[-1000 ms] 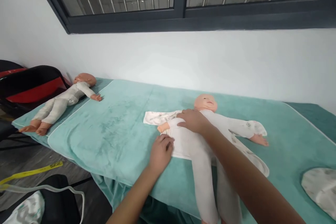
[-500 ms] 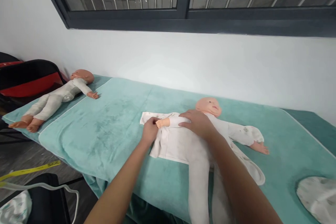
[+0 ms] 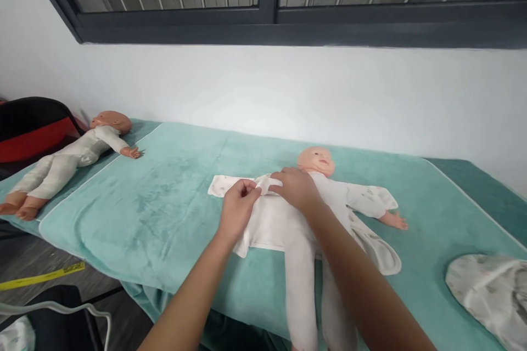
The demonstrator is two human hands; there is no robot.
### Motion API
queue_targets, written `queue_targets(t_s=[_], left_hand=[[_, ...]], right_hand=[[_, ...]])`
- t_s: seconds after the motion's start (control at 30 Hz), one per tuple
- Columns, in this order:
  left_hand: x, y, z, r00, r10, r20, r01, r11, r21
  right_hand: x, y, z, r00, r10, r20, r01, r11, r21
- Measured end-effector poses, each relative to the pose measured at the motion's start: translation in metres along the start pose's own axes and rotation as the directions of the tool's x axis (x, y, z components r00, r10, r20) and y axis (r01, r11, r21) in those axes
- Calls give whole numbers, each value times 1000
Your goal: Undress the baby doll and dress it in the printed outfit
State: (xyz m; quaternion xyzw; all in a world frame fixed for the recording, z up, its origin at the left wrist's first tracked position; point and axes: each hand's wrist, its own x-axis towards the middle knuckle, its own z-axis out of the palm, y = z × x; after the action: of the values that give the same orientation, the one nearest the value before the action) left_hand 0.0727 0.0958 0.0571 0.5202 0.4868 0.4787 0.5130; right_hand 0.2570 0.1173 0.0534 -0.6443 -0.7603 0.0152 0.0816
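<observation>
A baby doll [image 3: 304, 241] in white clothing lies on its back, head toward the wall. An open white baby shirt [image 3: 267, 225] is spread beneath and beside it, with one printed sleeve [image 3: 373, 197] on the doll's arm at the right. The other sleeve [image 3: 222, 185] lies flat, pointing left. My left hand [image 3: 239, 205] pinches white shirt cloth near that sleeve's shoulder. Beside the doll's chest, my right hand [image 3: 298, 189] has its fingers closed on bunched cloth [image 3: 267, 184]. The doll's hand on this side is hidden.
A second doll [image 3: 74, 156] lies at the table's left end, by a black and red chair [image 3: 37, 131]. A crumpled printed cloth [image 3: 489, 296] rests at the right. Teal covers [image 3: 173, 186] drape the table, which stands against the white wall [image 3: 247, 88] under a window.
The doll's near hand and forearm, visible by my left hand before, are now out of sight among the cloth and my hands. My left fingers now pinch cloth. The view has shifted slightly right.
</observation>
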Motion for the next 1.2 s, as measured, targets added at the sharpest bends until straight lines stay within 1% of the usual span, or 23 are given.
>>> queue_targets(t_s=[0.1,0.23,0.33,0.43,0.57,0.6,0.63,0.67,0.7,0.73,0.77,0.8,0.83,0.87,0.9,0.93,0.97,1.03,1.1,1.2], left_hand=[[-4,0,16,999,-8,51,9,1000,-13],[0,-19,35,995,-44,90,56,989,-137],[10,-37,44,993,-85,80,100,971,-219],[19,-47,51,995,-88,51,98,966,-239],[18,-46,60,997,-48,55,60,967,-248],[17,-43,62,997,-36,61,50,968,-245],[15,-41,63,998,-25,64,40,971,-237],[14,-38,64,998,-15,63,29,974,-227],[13,-36,63,998,-5,59,18,977,-213],[12,-33,61,999,4,51,6,980,-197],[12,-32,59,999,13,43,-6,984,-180],[12,-30,56,999,23,35,-17,986,-164],[12,-29,54,999,31,27,-26,989,-149],[13,-28,52,999,37,21,-34,990,-135],[14,-27,52,999,43,16,-41,992,-123],[15,-26,52,999,50,13,-48,993,-111],[16,-25,53,998,57,13,-55,993,-101],[17,-24,59,997,76,24,-73,994,-79],[18,-24,65,994,100,47,-98,994,-55],[24,-21,71,986,137,92,-137,991,-13]], right_hand=[[1,-1,-1,1000,8,-8,-8,1000,-23],[1,-5,-2,1000,1,-3,-1,999,-41],[-1,-6,-2,1000,-7,-5,6,999,-43],[-1,-7,-2,1000,-23,-11,22,999,-25],[-2,-7,-9,999,-38,-33,40,998,41],[-5,-5,-12,998,-26,-60,30,997,66],[-11,-1,-16,994,3,-111,9,994,105],[-19,5,-20,981,60,-186,-31,987,155],[-29,14,-24,950,153,-272,-96,972,213],[-42,24,-27,897,272,-349,-176,943,281],[-58,36,-29,827,406,-389,-278,897,344],[-74,48,-29,759,533,-374,-395,834,386],[-90,60,-28,727,624,-287,-499,767,403],[-105,69,-26,736,664,-132,-567,711,416],[-118,76,-22,750,662,15,-598,667,444],[-129,79,-18,758,644,106,-601,625,497],[-136,79,-15,761,626,173,-601,578,552],[-143,70,-10,752,625,208,-578,474,665],[-142,55,-9,756,617,220,-539,397,743],[-133,38,-10,815,540,211,-431,321,843]])
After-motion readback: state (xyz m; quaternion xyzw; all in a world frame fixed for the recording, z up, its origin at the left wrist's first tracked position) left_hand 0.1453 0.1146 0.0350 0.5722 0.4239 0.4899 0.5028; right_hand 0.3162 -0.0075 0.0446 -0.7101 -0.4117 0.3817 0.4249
